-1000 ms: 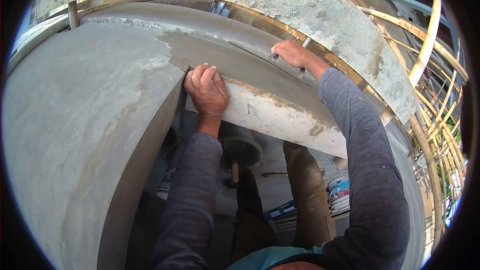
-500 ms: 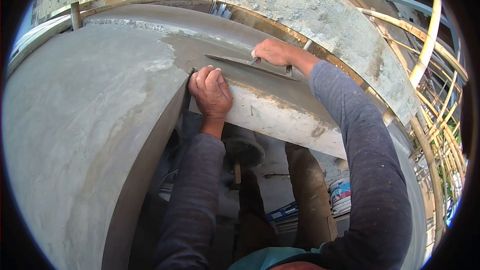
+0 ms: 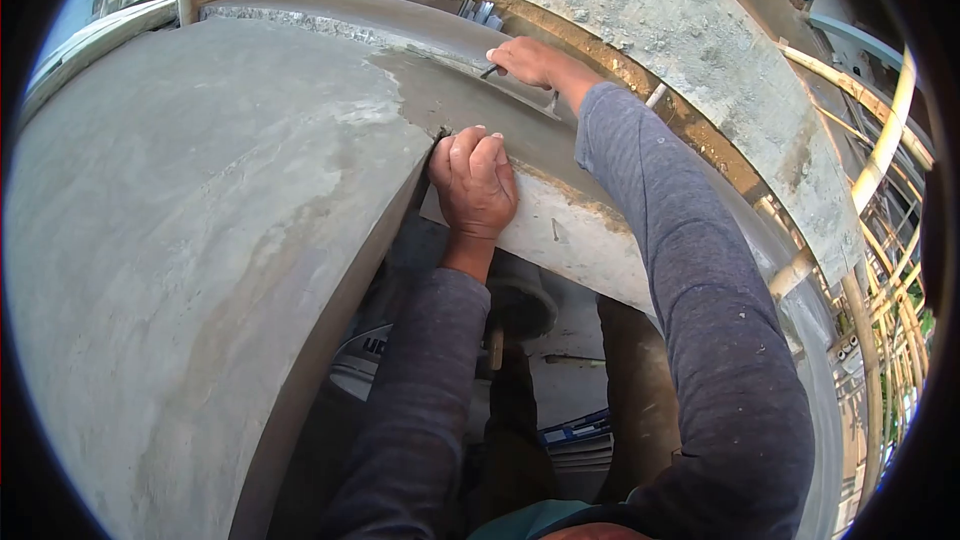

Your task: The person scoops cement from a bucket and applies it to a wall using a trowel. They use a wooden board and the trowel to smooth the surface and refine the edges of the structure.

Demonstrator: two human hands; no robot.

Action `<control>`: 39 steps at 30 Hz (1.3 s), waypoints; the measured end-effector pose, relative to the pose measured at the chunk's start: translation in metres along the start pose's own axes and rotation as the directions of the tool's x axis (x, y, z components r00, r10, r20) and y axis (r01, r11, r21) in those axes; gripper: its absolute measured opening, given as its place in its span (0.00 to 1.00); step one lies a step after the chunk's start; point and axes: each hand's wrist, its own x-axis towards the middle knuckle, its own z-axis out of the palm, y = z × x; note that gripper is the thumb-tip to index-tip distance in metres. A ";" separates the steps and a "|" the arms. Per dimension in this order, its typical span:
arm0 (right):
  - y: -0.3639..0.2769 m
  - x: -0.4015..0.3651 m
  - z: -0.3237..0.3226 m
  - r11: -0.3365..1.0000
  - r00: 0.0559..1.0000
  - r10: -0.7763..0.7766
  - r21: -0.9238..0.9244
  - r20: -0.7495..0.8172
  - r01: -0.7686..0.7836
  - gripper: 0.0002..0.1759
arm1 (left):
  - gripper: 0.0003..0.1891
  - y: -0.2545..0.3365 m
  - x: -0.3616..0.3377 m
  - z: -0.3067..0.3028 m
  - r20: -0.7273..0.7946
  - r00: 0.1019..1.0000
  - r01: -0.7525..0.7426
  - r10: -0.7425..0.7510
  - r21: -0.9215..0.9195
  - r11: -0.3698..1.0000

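Note:
My right hand (image 3: 528,60) is closed around the handle of a plastering trowel (image 3: 489,71) over the far side of a narrow grey cement ledge (image 3: 450,95). Most of the trowel's blade is hard to make out; a metal bracket shows beneath the hand. My left hand (image 3: 474,180) has its fingers curled over the top edge of a pale board (image 3: 565,230) that runs along the ledge's near side. Its fingertips lie close to the corner of the broad grey cement surface (image 3: 220,160), where a small dark gap shows.
Beyond the ledge runs a rough plank (image 3: 640,20) crusted with cement. Bamboo poles (image 3: 885,155) stand at the right. Below the board are a dark bucket (image 3: 525,310) and my legs. A wooden rail (image 3: 100,45) curves along the far left.
My right hand and the trowel have shifted away from me, toward the ledge's far side. The blade, plainly seen before, is now mostly obscured. My left hand keeps its hold; the view has shifted.

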 end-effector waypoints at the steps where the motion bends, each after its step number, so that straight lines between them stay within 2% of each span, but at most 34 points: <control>1: -0.002 0.015 0.003 1.000 1.000 -0.024 -0.014 -0.001 0.024 0.28 | 0.10 0.000 0.000 0.000 0.001 1.000 0.001 -0.001 -0.004 1.000; 4: 0.003 0.046 0.014 0.989 0.994 -0.103 -0.110 -0.040 0.098 0.28 | 0.11 -0.002 0.000 0.000 0.005 1.000 0.008 -0.008 -0.018 1.000; 9: -0.029 0.036 0.010 0.998 0.998 -0.054 -0.022 0.027 0.054 0.28 | 0.12 -0.003 -0.001 0.000 0.001 1.000 0.001 -0.001 -0.051 0.999; 11: -0.037 0.036 0.005 0.993 0.986 0.109 0.020 0.122 -0.112 0.27 | 0.12 -0.003 0.000 0.000 -0.005 1.000 0.002 -0.002 -0.059 0.998; 12: -0.035 0.036 0.005 0.994 0.987 0.109 0.016 0.119 -0.111 0.27 | 0.12 -0.004 -0.001 0.001 -0.012 1.000 -0.001 0.000 -0.057 0.998; 14: -0.028 0.033 0.003 0.996 0.987 -0.084 0.037 0.139 0.080 0.20 | 0.12 -0.003 0.000 0.001 -0.028 1.000 -0.013 0.012 -0.062 0.998; 15: -0.025 0.025 0.001 0.986 0.974 -0.166 0.048 0.153 0.161 0.20 | 0.12 -0.003 0.000 0.001 -0.022 1.000 -0.004 0.003 -0.052 0.999; 16: -0.018 0.016 -0.005 0.986 0.977 -0.164 0.042 0.139 0.160 0.20 | 0.12 -0.002 0.000 0.001 -0.012 1.000 0.005 -0.006 -0.044 0.999; 18: -0.004 0.001 -0.014 0.942 0.938 -0.327 0.117 0.119 0.314 0.22 | 0.12 0.000 0.001 -0.001 -0.004 1.000 0.000 0.000 -0.051 0.999; 19: 0.011 0.003 -0.007 0.925 0.934 -0.355 0.129 -0.039 0.357 0.23 | 0.12 -0.001 0.001 -0.001 0.006 1.000 0.011 -0.010 -0.051 0.999; 20: 0.006 0.002 -0.010 0.924 0.933 -0.358 0.131 -0.038 0.359 0.23 | 0.12 -0.001 0.002 -0.001 0.007 1.000 0.010 -0.010 -0.047 0.999; 21: 0.001 0.003 -0.011 0.983 0.994 -0.111 0.148 -0.010 0.111 0.22 | 0.12 0.000 0.002 -0.001 0.001 1.000 0.006 -0.006 -0.040 0.999; 22: -0.004 0.005 -0.012 0.977 0.990 0.140 0.159 0.024 -0.142 0.22 | 0.12 -0.001 0.001 0.000 -0.004 1.000 0.001 -0.001 -0.030 1.000; 23: -0.021 0.006 -0.014 0.972 0.978 0.196 0.114 0.078 -0.204 0.22 | 0.12 -0.002 0.001 0.000 0.004 1.000 -0.001 0.001 -0.022 1.000; 24: -0.024 0.015 -0.007 0.972 0.978 0.191 0.123 0.086 -0.201 0.22 | 0.12 -0.002 0.001 0.000 0.004 1.000 0.000 0.000 -0.034 0.999; 26: -0.030 0.040 0.000 1.000 1.000 -0.003 -0.027 0.015 0.004 0.26 | 0.12 -0.002 0.000 0.000 0.009 1.000 0.003 -0.002 -0.035 0.999; 30: -0.060 0.060 0.013 1.000 0.999 0.014 0.016 0.029 -0.015 0.26 | 0.13 -0.003 0.001 -0.001 0.018 1.000 0.002 0.000 -0.076 0.997; 31: -0.072 0.052 0.004 0.997 0.992 0.076 0.006 0.096 -0.077 0.24 | 0.12 -0.004 0.002 -0.001 0.008 1.000 -0.004 0.005 -0.069 0.998; 32: -0.066 0.057 0.012 0.996 0.992 0.083 0.006 0.099 -0.084 0.24 | 0.12 -0.003 0.001 0.000 -0.004 1.000 -0.009 0.009 -0.067 0.998; 35: -0.044 0.051 0.015 0.951 0.948 -0.309 0.029 0.075 0.308 0.23 | 0.11 -0.002 0.000 0.002 -0.004 1.000 -0.002 0.002 -0.035 0.999; 36: -0.047 0.035 0.010 0.953 0.951 -0.303 0.019 0.067 0.302 0.23 | 0.11 -0.002 0.001 0.002 -0.010 1.000 -0.007 0.006 -0.047 0.999; 39: -0.046 -0.030 -0.011 0.904 0.902 -0.427 0.063 0.064 0.423 0.22 | 0.09 0.002 0.002 0.003 -0.007 1.000 -0.008 0.008 -0.048 0.999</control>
